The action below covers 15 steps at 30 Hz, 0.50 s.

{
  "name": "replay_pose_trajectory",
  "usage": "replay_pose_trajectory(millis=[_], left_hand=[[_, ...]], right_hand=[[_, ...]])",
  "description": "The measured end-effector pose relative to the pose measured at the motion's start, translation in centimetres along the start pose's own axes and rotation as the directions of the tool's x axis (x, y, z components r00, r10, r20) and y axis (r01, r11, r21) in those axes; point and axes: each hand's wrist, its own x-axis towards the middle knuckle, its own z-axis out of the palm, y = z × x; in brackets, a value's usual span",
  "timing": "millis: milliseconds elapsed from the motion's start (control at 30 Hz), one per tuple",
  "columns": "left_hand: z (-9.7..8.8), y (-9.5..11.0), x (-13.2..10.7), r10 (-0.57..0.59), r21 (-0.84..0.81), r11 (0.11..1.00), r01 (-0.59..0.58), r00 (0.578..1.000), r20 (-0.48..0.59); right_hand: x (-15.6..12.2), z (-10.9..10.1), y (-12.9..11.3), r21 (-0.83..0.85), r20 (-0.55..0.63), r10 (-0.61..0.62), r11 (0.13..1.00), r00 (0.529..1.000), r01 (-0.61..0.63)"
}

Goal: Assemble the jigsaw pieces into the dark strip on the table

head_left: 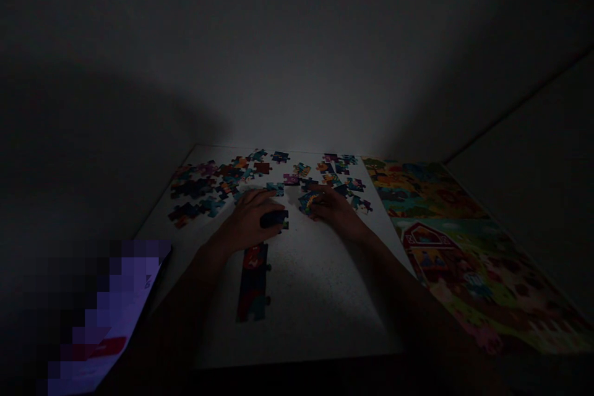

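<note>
In dim light, my left hand [248, 219] is over the white board with its fingers curved round a dark jigsaw piece [277, 219]. To the right, my right hand [335, 209] is closed on another jigsaw piece [307, 202], blue with a yellow patch, its fingers partly covering it. Below my left hand lies a joined strip of jigsaw pieces [252, 288], dark with red and teal areas. A pink-purple piece [291, 179] and a teal piece [275, 188] lie just beyond my hands.
Loose jigsaw pieces [197, 185] are heaped at the board's far left, with more pieces [355, 184] at the far right. Two picture sheets, a jungle scene [417, 189] and a farm scene [468, 278], lie at right. A lit, partly blurred screen [134, 297] stands at left.
</note>
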Motion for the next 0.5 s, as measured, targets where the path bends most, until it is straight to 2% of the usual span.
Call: replay_pose_trajectory(millis=[333,500], left_hand=[[0.09,-0.13,0.06,0.007,0.000,1.000,-0.007,1.000,-0.005],[0.20,-0.25,0.10,-0.003,0.004,1.000,0.003,1.000,-0.015]], right_hand=[[-0.11,-0.09,0.12,-0.053,0.041,-0.030,0.998,0.999,0.033],[-0.20,-0.29,0.22,-0.148,0.027,-0.031,0.988,0.999,0.034]])
